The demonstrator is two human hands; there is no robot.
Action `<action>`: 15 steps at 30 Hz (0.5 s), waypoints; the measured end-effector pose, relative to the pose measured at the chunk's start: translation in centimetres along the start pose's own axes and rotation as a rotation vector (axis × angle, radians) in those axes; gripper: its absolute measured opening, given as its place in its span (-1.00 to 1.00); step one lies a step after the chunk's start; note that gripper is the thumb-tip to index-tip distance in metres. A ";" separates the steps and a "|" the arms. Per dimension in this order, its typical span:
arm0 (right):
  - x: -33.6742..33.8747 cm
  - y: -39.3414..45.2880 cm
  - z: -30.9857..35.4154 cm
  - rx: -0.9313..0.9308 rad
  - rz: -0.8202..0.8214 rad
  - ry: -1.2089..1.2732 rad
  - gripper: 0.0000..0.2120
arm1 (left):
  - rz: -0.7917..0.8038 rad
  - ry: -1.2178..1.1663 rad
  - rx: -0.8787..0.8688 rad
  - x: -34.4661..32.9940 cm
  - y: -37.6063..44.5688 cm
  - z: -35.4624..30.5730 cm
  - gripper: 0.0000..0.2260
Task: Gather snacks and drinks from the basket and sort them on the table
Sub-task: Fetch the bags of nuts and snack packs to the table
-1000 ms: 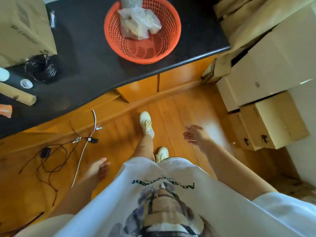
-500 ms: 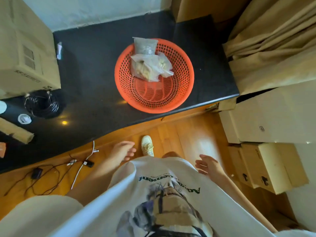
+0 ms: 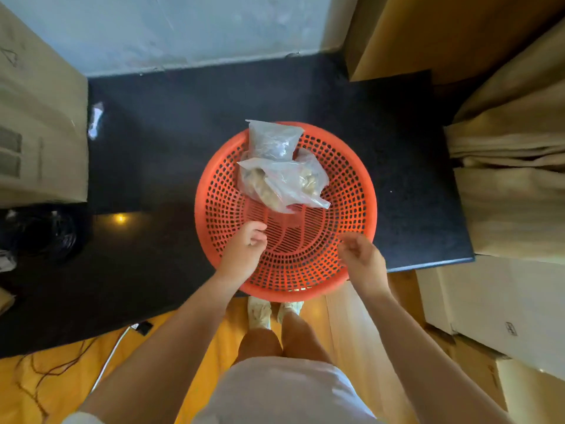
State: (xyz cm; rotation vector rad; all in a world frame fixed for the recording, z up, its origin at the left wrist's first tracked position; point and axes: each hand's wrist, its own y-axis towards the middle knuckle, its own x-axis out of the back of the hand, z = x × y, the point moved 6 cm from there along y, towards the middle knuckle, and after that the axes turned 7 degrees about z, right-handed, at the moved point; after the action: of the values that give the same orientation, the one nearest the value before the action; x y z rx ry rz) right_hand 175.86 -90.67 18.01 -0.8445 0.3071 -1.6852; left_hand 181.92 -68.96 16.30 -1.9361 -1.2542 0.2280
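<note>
An orange perforated basket (image 3: 305,270) stands on the black table (image 3: 159,166), its near rim over the table's front edge. In its far half lie two clear plastic bags: one with pale snacks (image 3: 275,185) and behind it a greyer bag (image 3: 272,142) leaning on the far rim. My left hand (image 3: 244,252) hovers over the basket's near left part, fingers loosely curled and holding nothing. My right hand (image 3: 360,258) hovers over the near right rim, fingers apart and empty. Neither hand touches the bags.
Cardboard boxes (image 3: 39,123) stand at the left of the table, with a coil of black cable (image 3: 52,231) in front of them. More boxes (image 3: 501,307) and beige cloth (image 3: 513,166) crowd the right. Cables (image 3: 61,368) lie on the wooden floor.
I have stepped up to the table. Both hands rose from my sides and now hover over the near half of the basket.
</note>
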 end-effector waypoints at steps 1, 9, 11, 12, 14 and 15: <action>-0.3 1.8 0.6 0.035 -0.003 -0.071 -0.79 | -0.055 0.050 -0.031 0.5 1.4 -0.3 -0.65; -5.5 9.5 -0.6 -0.055 0.003 -0.165 -0.34 | -0.340 0.335 -0.223 3.8 8.2 -1.7 -0.33; -6.4 10.1 -1.1 -0.063 -0.046 -0.226 -0.26 | -0.329 0.407 -0.279 3.7 9.1 -1.7 -0.31; -6.7 10.4 -1.3 -0.060 -0.083 -0.263 -0.23 | -0.336 0.413 -0.302 3.7 9.5 -1.6 -0.32; -7.3 10.9 -1.3 -0.059 -0.165 -0.275 -0.18 | -0.369 0.410 -0.356 3.5 10.0 -1.6 -0.38; -7.6 11.1 -1.2 -0.058 -0.198 -0.260 -0.14 | -0.385 0.407 -0.377 3.4 10.1 -1.5 -0.40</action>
State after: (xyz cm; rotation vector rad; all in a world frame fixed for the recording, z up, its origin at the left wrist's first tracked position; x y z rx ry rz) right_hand 183.76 -87.26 7.62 -1.1555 0.0965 -1.7294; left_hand 191.36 -68.82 11.10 -1.8644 -1.4210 -0.6079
